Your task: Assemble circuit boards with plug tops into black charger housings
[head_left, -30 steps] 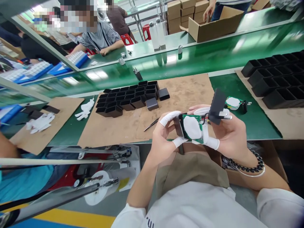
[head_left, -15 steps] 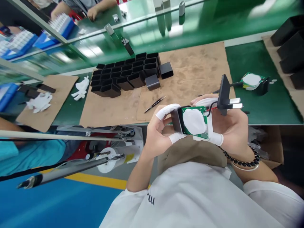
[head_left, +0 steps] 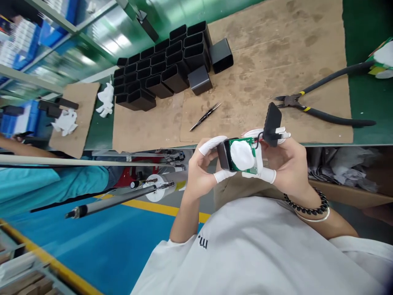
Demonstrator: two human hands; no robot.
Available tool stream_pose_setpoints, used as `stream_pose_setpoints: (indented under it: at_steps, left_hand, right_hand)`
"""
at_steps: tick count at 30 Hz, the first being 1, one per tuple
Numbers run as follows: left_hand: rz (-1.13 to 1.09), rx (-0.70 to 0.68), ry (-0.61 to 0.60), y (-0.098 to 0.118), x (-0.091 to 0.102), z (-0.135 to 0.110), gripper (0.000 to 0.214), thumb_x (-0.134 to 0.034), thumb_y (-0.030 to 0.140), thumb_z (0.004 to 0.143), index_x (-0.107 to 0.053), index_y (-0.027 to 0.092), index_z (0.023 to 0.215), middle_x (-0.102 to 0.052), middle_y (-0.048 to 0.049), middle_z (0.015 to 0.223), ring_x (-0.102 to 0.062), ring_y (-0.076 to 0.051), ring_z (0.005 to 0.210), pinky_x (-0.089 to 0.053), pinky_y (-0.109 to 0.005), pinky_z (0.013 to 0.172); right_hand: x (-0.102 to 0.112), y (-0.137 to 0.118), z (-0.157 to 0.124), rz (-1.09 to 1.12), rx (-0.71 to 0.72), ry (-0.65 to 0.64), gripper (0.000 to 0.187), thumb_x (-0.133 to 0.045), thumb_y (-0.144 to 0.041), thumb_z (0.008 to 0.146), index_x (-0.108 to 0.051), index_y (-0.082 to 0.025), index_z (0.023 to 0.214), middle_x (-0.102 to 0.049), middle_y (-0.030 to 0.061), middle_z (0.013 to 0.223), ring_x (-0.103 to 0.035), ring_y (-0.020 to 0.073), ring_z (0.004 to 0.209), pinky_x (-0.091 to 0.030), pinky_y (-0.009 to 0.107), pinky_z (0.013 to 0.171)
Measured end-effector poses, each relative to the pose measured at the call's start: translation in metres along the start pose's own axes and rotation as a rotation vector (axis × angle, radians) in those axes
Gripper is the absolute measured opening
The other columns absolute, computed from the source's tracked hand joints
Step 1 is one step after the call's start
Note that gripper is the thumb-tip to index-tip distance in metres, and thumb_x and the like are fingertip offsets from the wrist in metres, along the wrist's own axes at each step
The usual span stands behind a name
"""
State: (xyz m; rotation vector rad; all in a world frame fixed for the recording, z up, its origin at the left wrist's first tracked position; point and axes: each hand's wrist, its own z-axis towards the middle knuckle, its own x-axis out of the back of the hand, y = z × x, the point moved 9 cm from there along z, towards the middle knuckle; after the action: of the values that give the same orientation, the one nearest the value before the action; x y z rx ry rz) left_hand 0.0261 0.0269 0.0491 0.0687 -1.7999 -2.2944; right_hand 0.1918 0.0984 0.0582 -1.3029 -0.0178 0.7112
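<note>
Over my lap I hold a green circuit board [head_left: 249, 159] with a round white pad [head_left: 242, 155] on it. My right hand [head_left: 284, 164], with white finger cots, grips the board from the right. A black plug cap with metal prongs [head_left: 272, 124] hangs on wires above that hand's fingers. My left hand [head_left: 200, 172], also with cots on thumb and forefinger, pinches a black housing [head_left: 223, 155] at the board's left end.
Black pliers [head_left: 322, 114] and tweezers [head_left: 205, 116] lie on the brown cardboard mat [head_left: 260, 61]. Several open black housings [head_left: 159, 69] are grouped at the back. White gloves [head_left: 106, 98] lie to the left. A person in teal [head_left: 46, 184] sits at my left.
The view has tilted further down and right, bringing the pliers into sight. My hands keep the same hold on the board and housing, now lower over my lap.
</note>
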Motion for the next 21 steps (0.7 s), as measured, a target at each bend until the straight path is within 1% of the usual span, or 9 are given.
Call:
stream_pose_setpoints:
  at_steps: [4,6,9,11,13,16,19,21]
  left_hand:
    - [0.028,-0.013,-0.010,0.0008,-0.0042,0.0036,0.068,-0.098,0.037,0.072,-0.072,0.028,0.134,-0.070,-0.0092,0.126,-0.073,-0.028,0.121,-0.064,-0.030,0.094]
    - [0.031,-0.030,-0.023,0.0024,-0.0064,0.0055,0.067,-0.097,0.037,0.073,-0.072,0.028,0.135,-0.070,-0.0092,0.125,-0.073,-0.028,0.120,-0.064,-0.029,0.093]
    - [0.013,-0.046,-0.032,0.0034,-0.0078,0.0074,0.069,-0.097,0.039,0.073,-0.071,0.029,0.136,-0.069,-0.0083,0.124,-0.073,-0.026,0.118,-0.064,-0.029,0.093]
    - [0.006,-0.045,-0.034,0.0030,-0.0079,0.0076,0.071,-0.098,0.042,0.071,-0.071,0.029,0.136,-0.068,-0.0078,0.125,-0.073,-0.026,0.119,-0.064,-0.030,0.094]
    - [0.015,-0.037,-0.036,0.0020,-0.0079,0.0072,0.072,-0.097,0.045,0.071,-0.071,0.029,0.136,-0.069,-0.0082,0.125,-0.073,-0.027,0.120,-0.065,-0.031,0.095]
    - [0.024,-0.033,-0.037,0.0014,-0.0074,0.0064,0.072,-0.097,0.047,0.071,-0.071,0.029,0.136,-0.069,-0.0086,0.126,-0.073,-0.029,0.121,-0.065,-0.033,0.096]
    - [0.003,-0.037,-0.040,0.0018,-0.0072,0.0066,0.074,-0.098,0.046,0.069,-0.071,0.031,0.136,-0.068,-0.0078,0.126,-0.072,-0.027,0.122,-0.064,-0.032,0.098]
    - [-0.009,-0.039,-0.047,0.0023,-0.0077,0.0072,0.074,-0.098,0.045,0.069,-0.071,0.031,0.137,-0.068,-0.0076,0.127,-0.072,-0.028,0.122,-0.064,-0.033,0.099]
  right_hand:
    - [0.0038,-0.0005,-0.0008,0.022,0.011,0.013,0.063,-0.102,-0.017,0.060,-0.079,-0.032,0.116,-0.080,0.0005,0.119,-0.077,0.0226,0.111,-0.069,0.034,0.090]
    - [0.0044,0.0006,-0.0014,0.052,0.010,0.012,0.065,-0.102,-0.014,0.059,-0.079,-0.032,0.117,-0.080,-0.0009,0.118,-0.077,0.0203,0.108,-0.069,0.033,0.092]
    - [0.0049,0.0002,-0.0019,0.079,0.031,0.012,0.067,-0.100,-0.009,0.060,-0.079,-0.033,0.118,-0.079,-0.0021,0.119,-0.077,0.0183,0.110,-0.067,0.031,0.095]
    - [0.0046,0.0002,-0.0022,0.056,0.035,0.007,0.066,-0.100,-0.010,0.061,-0.079,-0.033,0.119,-0.079,-0.0011,0.121,-0.076,0.0202,0.113,-0.067,0.033,0.097]
    - [0.0050,0.0013,-0.0027,0.008,0.017,0.004,0.065,-0.101,-0.014,0.061,-0.079,-0.032,0.120,-0.078,0.0008,0.123,-0.076,0.0237,0.116,-0.067,0.038,0.098]
    - [0.0063,0.0043,-0.0041,-0.033,-0.024,-0.006,0.064,-0.101,-0.018,0.063,-0.079,-0.034,0.121,-0.076,0.0017,0.128,-0.074,0.0276,0.121,-0.067,0.042,0.100]
    - [0.0059,0.0036,-0.0050,-0.050,-0.014,-0.032,0.067,-0.099,-0.016,0.065,-0.078,-0.038,0.125,-0.074,-0.0002,0.132,-0.071,0.0277,0.126,-0.062,0.044,0.111]
    - [0.0043,0.0007,-0.0048,-0.042,0.013,-0.045,0.068,-0.097,-0.013,0.067,-0.077,-0.040,0.127,-0.074,-0.0012,0.131,-0.071,0.0264,0.126,-0.060,0.044,0.114]
